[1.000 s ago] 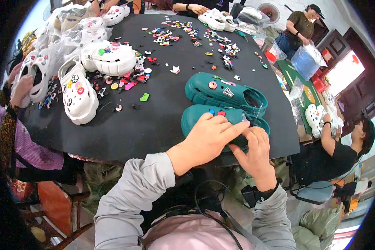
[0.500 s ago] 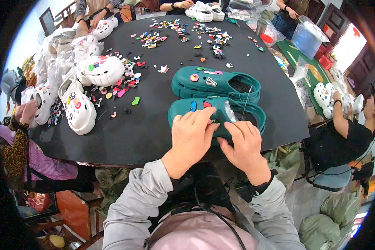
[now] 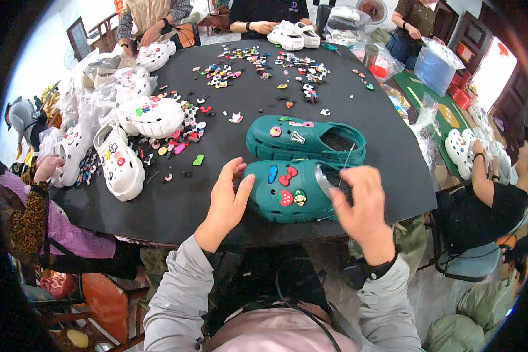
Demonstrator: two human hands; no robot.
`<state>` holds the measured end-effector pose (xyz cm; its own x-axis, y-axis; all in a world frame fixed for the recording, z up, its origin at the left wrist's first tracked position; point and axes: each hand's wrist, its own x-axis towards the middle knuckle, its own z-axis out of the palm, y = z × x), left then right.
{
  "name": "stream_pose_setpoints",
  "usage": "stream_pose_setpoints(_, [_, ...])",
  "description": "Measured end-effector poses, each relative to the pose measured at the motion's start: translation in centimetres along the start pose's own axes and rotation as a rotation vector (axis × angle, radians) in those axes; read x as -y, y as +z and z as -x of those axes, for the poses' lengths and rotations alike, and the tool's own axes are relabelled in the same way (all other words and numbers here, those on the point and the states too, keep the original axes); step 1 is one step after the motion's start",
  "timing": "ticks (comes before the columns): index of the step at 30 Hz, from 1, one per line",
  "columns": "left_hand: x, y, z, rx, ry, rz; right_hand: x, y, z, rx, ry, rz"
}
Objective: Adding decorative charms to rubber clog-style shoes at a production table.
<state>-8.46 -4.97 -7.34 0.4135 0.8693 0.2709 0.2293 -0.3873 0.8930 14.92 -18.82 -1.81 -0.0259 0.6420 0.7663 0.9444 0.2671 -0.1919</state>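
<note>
Landmark: the near clog (image 3: 290, 196), a teal clog lying on its side-to-side axis at the near edge of the black desk (image 3: 176, 205), toe toward the left, bearing four charms (image 3: 287, 186) on its upper: a blue one, a red bow, a strawberry and a mushroom. Far left of the near clog, white clogs (image 3: 120, 167) with charms stand in a row, some in clear bags, with a scatter of loose charms (image 3: 173, 141) between them and the near clog. Just left of the near clog, the left hand (image 3: 227, 199) is open, fingers spread, palm against the toe; it grips nothing. Directly behind the near clog and touching it lies the far clog (image 3: 305, 138), teal as well, with three charms on its upper. At the heel end of the near clog, the right hand (image 3: 361, 202) rests on the strap area with fingers curled, pinching a piece of clear plastic (image 3: 324, 178) that rises from the opening. Well behind the near clog, more small charms (image 3: 264, 67) are strewn across the desk, and beyond them a white pair (image 3: 293, 36) sits before another person. Right of the near clog, past the desk edge, a seated person in black (image 3: 487, 199) works on a white clog.
</note>
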Motion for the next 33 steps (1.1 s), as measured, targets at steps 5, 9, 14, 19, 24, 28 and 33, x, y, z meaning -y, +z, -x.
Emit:
stream_pose_setpoints(5, [0.3,0.5,0.0,-0.073,0.005,0.071,-0.7,1.4,-3.1,0.233,0.111,0.153])
stream_pose_setpoints(9, [1.5,0.9,0.8,-0.068,-0.048,0.164,-0.7,3.5,-4.4,0.402,0.302,0.227])
stream_pose_setpoints(14, [0.9,1.1,2.2,-0.015,-0.055,0.228,-1.3,4.1,-5.6,0.400,0.437,0.191])
stream_pose_setpoints(19, [1.1,0.2,3.7,0.009,-0.021,0.363,-1.2,4.4,-4.4,0.320,0.201,0.198])
stream_pose_setpoints(24, [0.6,-2.0,5.6,0.005,-0.102,0.452,1.1,1.8,-2.8,0.182,0.076,0.196])
stream_pose_setpoints(28, [0.6,-2.7,6.1,-0.048,-0.093,0.416,2.1,0.6,-2.4,0.135,-0.030,0.175])
stream_pose_setpoints(33, [1.2,-2.9,5.8,-0.238,0.055,0.295,3.2,-0.6,-2.8,0.220,-0.104,0.088])
